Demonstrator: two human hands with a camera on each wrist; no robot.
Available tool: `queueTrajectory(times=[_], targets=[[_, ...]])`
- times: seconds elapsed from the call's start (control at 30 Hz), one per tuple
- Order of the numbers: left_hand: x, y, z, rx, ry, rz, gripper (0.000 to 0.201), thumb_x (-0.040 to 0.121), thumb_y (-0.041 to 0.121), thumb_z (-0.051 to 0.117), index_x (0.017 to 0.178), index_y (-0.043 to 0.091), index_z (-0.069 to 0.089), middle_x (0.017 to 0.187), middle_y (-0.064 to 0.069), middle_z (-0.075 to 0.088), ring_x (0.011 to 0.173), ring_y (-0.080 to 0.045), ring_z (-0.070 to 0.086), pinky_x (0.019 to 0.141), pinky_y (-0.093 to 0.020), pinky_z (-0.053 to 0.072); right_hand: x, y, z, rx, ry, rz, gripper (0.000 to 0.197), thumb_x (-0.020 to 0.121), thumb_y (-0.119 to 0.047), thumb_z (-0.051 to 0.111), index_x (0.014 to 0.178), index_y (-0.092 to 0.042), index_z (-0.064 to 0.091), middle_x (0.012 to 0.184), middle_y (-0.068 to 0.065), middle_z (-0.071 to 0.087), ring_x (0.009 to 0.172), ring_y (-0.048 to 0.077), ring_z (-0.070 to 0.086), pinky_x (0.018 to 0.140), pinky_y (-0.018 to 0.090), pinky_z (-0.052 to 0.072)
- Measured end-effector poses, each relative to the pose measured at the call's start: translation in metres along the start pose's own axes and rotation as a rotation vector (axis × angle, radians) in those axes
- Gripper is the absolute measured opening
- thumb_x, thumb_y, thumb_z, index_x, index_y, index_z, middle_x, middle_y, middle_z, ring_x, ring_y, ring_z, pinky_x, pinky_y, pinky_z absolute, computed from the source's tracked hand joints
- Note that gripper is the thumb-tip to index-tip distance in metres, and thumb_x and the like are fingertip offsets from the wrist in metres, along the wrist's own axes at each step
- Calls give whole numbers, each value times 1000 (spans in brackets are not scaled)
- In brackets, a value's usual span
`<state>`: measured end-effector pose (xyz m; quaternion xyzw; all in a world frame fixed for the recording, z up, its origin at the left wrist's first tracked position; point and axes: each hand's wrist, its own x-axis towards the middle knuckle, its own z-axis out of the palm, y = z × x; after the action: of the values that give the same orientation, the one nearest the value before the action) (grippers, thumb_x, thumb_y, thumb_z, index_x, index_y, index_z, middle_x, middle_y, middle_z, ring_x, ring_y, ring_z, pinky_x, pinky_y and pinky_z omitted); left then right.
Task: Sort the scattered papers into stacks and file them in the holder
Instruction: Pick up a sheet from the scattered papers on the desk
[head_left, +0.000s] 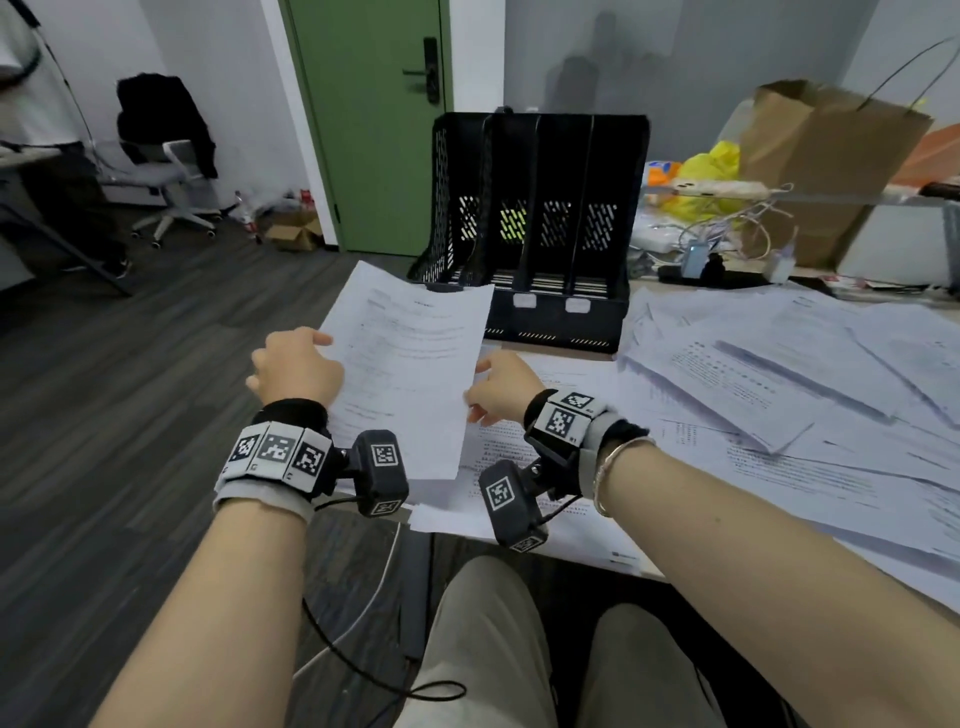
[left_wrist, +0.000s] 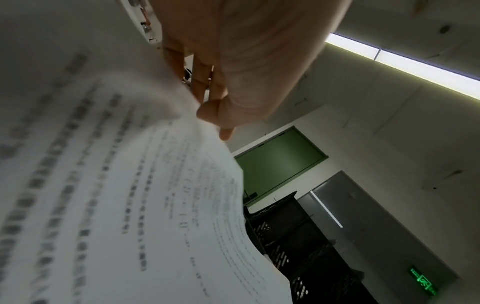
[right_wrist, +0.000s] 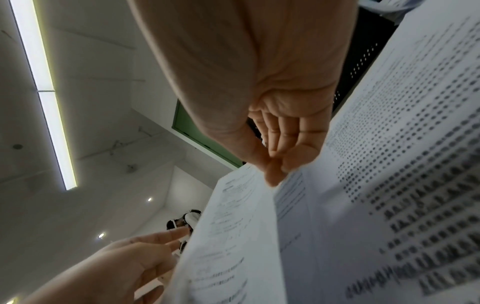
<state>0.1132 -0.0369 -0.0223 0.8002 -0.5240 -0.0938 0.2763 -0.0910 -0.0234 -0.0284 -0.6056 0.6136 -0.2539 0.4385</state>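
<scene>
1. The sheaf (head_left: 410, 374) sits centre frame in the head view, lifted off the desk (head_left: 550, 349) and tilted, its top corner overlapping the front of the holder (head_left: 540, 228). How many sheets it holds, I can't tell.
2. Your left hand (head_left: 297, 368) pinches its left edge, thumb on top, fingers under. Your right hand (head_left: 500, 387) pinches the right edge with thumb and fingertips; the right wrist view confirms that.
3. Risk: both grips are at the edges only, mid-height. The sheaf is limp and already bows in the left wrist view. If you angle it towards a slot, the lower end will likely sag and catch on the holder's front lip.
4. Risk: the edges don't look squared. Sheets could fan out or one could slip free when you release a hand. Tap the sheaf on the desk first.
5. Risk: your right forearm hangs just over the loose papers (head_left: 779, 395) at right of frame. A sweep of it could drag them off the near edge.
6. Risk: the dividers are thin, so a skewed entry could split the sheaf across two slots.
7. Counts: one holder, upper centre, with four slots, all looking empty. Two white label tabs on its front.
8. One sheaf in hand. Loose papers on the desk: many, overlapping, not countable.
9. Background: one brown bag (head_left: 826, 150) upper right, one yellow bag (head_left: 709, 171) beside it, one chair (head_left: 166, 171) upper left, one green door (head_left: 363, 124).
</scene>
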Motion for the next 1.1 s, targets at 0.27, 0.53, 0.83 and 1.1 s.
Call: queueTrajectory(times=[0.27, 0.53, 0.83, 1.1], targets=[[-6, 12, 43, 87, -455, 95, 70, 84, 38, 65, 142, 13, 35, 146, -10, 39, 134, -30, 35, 110, -39, 30, 11, 8, 18, -67, -17, 22, 36, 85, 2, 54, 119, 13, 47, 75, 18, 66, 69, 28, 65, 66, 37, 55], [-18, 16, 65, 225, -601, 121, 90, 77, 55, 67, 145, 12, 27, 150, -6, 33, 138, -25, 32, 112, -36, 27, 19, 40, -13, -370, 67, -27, 53, 75, -24, 75, 124, -18, 55, 134, 3, 49, 128, 23, 42, 103, 34, 38], [-22, 18, 66, 223, -597, 121, 87, 75, 52, 71, 142, 11, 33, 146, -8, 38, 134, -26, 36, 109, -36, 31, 12, 56, -28, -649, -115, 77, 83, 71, -36, 79, 141, -15, 38, 143, 5, 41, 131, 27, 38, 107, 38, 37], [-23, 20, 63, 186, -595, 92, 79, 79, 50, 68, 141, 12, 36, 146, -6, 38, 133, -26, 38, 105, -35, 32, 13, 65, -39, -626, -85, 85, 84, 72, -36, 79, 141, -13, 37, 143, 7, 41, 130, 26, 40, 108, 38, 36]])
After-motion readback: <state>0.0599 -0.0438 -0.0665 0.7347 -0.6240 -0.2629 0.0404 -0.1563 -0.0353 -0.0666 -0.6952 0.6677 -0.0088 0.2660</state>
